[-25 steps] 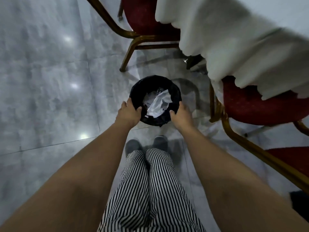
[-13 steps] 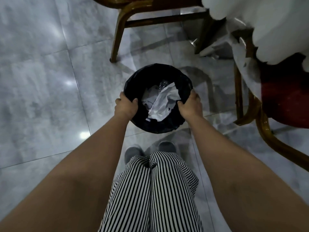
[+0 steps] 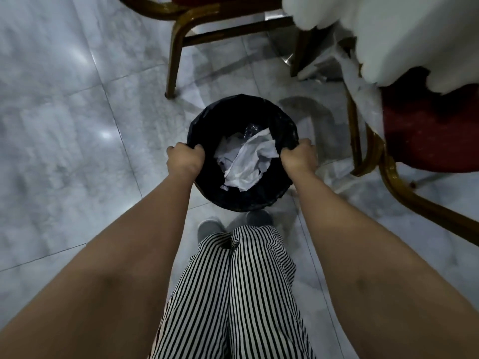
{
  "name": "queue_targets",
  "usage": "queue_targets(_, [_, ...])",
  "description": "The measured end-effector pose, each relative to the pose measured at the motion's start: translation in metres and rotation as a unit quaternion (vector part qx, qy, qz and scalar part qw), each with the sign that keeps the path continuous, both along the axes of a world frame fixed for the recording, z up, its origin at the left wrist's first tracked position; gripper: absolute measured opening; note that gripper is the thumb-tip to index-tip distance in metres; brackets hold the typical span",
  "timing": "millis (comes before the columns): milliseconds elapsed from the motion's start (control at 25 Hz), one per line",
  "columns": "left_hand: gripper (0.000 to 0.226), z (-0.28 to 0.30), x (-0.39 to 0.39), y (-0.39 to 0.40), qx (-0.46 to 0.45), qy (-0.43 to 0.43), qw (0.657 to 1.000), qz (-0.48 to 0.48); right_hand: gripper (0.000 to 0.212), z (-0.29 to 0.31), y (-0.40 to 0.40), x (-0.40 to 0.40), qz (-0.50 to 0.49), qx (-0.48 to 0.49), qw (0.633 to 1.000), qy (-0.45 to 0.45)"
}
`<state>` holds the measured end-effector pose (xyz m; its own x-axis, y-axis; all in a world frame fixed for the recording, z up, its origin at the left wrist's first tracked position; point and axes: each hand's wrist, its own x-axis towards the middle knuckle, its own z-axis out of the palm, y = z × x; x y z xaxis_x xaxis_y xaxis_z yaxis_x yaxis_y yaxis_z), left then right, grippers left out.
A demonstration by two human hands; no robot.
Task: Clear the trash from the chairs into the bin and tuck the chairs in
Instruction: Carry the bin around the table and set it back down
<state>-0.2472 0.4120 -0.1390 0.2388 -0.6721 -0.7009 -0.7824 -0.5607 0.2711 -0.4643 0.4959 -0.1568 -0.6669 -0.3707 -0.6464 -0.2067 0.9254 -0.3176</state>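
A round black bin (image 3: 225, 117) lined with a black bag is in front of my legs, over the marble floor. Crumpled white paper (image 3: 246, 159) lies inside it, with something clear and plastic behind the paper. My left hand (image 3: 184, 158) grips the bin's left rim and my right hand (image 3: 299, 158) grips its right rim. A red chair with a gold frame (image 3: 427, 141) stands at the right, partly under a white tablecloth. Another gold-framed chair (image 3: 178, 37) stands at the top, only its legs and seat edge showing.
A white tablecloth (image 3: 388, 29) hangs over the table at the upper right. The chair legs at the top and right flank the bin. Grey marble floor (image 3: 64, 125) spreads out on the left. My striped trousers and shoes are just below the bin.
The bin has come up and nearer to me. My fingers have curled over its rim on both sides. The view has shifted so the chairs and cloth sit closer.
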Motion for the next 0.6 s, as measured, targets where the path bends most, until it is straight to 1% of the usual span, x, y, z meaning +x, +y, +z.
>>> queue_targets(120, [0.049, 0.065, -0.004, 0.011, -0.019, 0.005, 1.0, -0.015, 0.047, 0.066, 0.023, -0.001, -0.024, -0.007, 1.0, -0.012])
queue_targets(280, [0.05, 0.155, -0.011, 0.036, -0.027, 0.002, 0.999, -0.033, 0.058, 0.151, 0.063, -0.007, -0.044, -0.01, 0.997, -0.059])
queue_targets(400, [0.052, 0.225, -0.015, 0.058, -0.031, 0.018, 0.997, -0.063, 0.052, 0.221, 0.099, -0.012, -0.069, -0.025, 0.995, -0.072])
queue_targets(440, [0.054, 0.244, -0.017, 0.062, -0.028, 0.029, 0.996, -0.075, 0.053, 0.242, 0.109, -0.013, -0.089, -0.032, 0.993, -0.072])
queue_targets(480, [0.057, 0.249, -0.015, 0.064, -0.017, 0.036, 0.996, -0.076, 0.055, 0.249, 0.113, -0.012, -0.101, -0.032, 0.991, -0.08])
queue_targets(560, [0.063, 0.275, -0.015, 0.075, 0.003, 0.065, 0.992, -0.108, 0.065, 0.278, 0.136, -0.009, -0.134, -0.04, 0.986, -0.092])
queue_targets(600, [0.064, 0.28, -0.015, 0.075, 0.009, 0.077, 0.991, -0.109, 0.069, 0.276, 0.139, -0.012, -0.142, -0.048, 0.983, -0.106])
